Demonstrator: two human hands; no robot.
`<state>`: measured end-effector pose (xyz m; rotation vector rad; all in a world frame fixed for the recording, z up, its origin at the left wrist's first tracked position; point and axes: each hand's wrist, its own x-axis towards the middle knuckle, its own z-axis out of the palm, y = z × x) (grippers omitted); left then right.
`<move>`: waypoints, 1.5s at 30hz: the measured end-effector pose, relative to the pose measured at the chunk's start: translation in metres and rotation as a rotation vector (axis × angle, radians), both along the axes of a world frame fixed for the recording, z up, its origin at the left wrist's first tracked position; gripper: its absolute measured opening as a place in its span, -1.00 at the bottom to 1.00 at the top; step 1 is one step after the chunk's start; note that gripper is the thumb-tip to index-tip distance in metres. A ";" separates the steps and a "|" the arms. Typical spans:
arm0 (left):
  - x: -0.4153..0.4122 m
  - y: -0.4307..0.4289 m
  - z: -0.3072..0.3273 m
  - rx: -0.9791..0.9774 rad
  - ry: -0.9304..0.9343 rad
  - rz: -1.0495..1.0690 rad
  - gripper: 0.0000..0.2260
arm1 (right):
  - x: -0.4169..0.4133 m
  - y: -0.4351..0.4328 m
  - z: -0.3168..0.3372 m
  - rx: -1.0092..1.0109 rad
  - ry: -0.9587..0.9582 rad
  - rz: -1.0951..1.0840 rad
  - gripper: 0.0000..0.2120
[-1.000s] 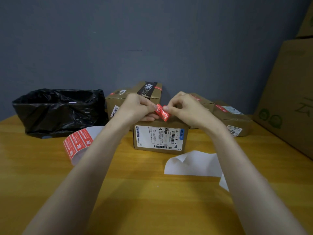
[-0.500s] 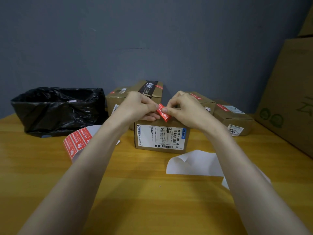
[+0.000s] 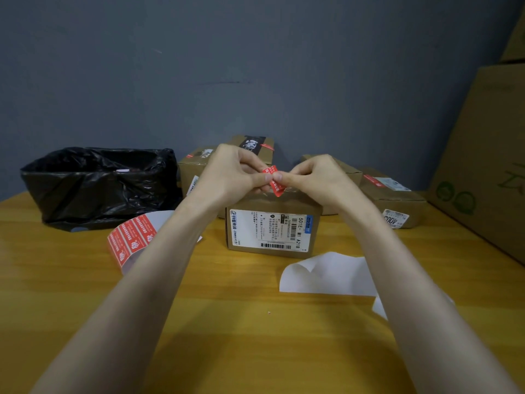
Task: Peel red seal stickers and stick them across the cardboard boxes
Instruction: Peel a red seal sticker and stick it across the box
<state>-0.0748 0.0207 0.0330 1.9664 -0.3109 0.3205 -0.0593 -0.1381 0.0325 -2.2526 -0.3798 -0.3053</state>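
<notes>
Red seal sticker [image 3: 273, 181] pinched at both ends, held in air just above top of nearest cardboard box [image 3: 272, 227]. Left hand [image 3: 230, 177] and right hand [image 3: 319, 182] together, thumbs meeting on the sticker. Step, by the look: sticker off the sticker sheet [image 3: 132, 240], about to be applied. Whether any backing remains: cannot tell. Next: spread hands, pull flat, lower across top seam, press down without creasing. Red seals already on boxes behind [image 3: 393, 197].

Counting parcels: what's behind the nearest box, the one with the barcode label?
Behind the labelled box three boxes show: a low box and a taller box left, another box right. The left hand and right hand, pinching a red sticker, hide the space between.
</notes>
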 end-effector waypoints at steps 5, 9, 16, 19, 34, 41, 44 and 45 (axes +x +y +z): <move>-0.001 -0.002 -0.001 0.012 -0.004 -0.010 -0.96 | -0.003 0.000 0.001 0.063 0.040 -0.028 -0.76; -0.002 -0.002 -0.003 -0.015 0.020 -0.020 -0.94 | 0.000 -0.001 0.000 0.021 0.010 -0.066 -0.75; -0.001 -0.004 -0.005 -0.061 0.053 -0.013 -0.95 | 0.002 0.001 0.000 -0.099 -0.092 -0.168 -0.66; -0.001 -0.001 -0.003 -0.142 0.069 -0.020 -0.95 | 0.004 -0.001 -0.002 -0.171 -0.109 -0.260 -0.35; 0.001 -0.002 -0.004 -0.207 0.126 -0.023 -0.93 | 0.003 0.001 -0.003 0.064 0.042 0.010 -0.80; 0.008 0.004 -0.009 0.077 -0.052 0.071 -0.91 | 0.000 0.008 -0.003 0.063 0.095 -0.006 -0.82; 0.008 0.006 -0.008 0.111 -0.099 0.099 -0.91 | -0.002 0.014 -0.003 0.081 0.084 -0.023 -0.83; 0.008 0.007 -0.008 0.132 -0.122 0.112 -0.92 | -0.002 0.016 -0.004 0.091 0.073 -0.029 -0.83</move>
